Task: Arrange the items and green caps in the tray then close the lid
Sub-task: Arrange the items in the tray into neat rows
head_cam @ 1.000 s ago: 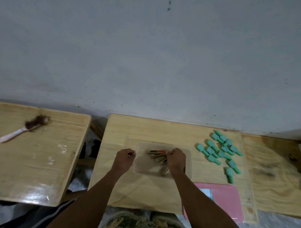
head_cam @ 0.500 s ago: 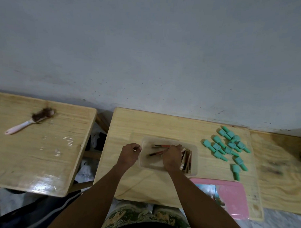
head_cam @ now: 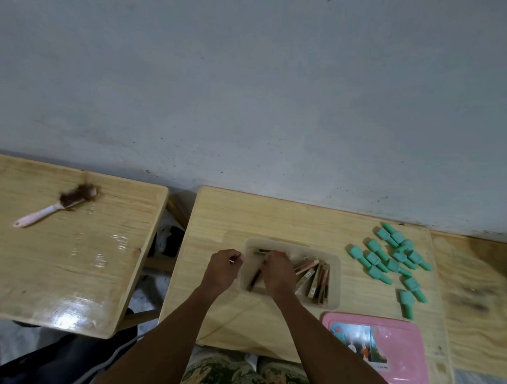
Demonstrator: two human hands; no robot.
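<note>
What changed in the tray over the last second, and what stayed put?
The right hand pushed most sticks into a row at the tray's right side, then returned left. The left hand stayed at the tray's left rim; green caps and pink lid untouched.

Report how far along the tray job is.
Done: several sticks lie in the tray. In hand: the right hand is inside the tray over the sticks, while the left hand pinches something small at its edge. Left: the green caps sit on the table, and the pink lid is off.
</note>
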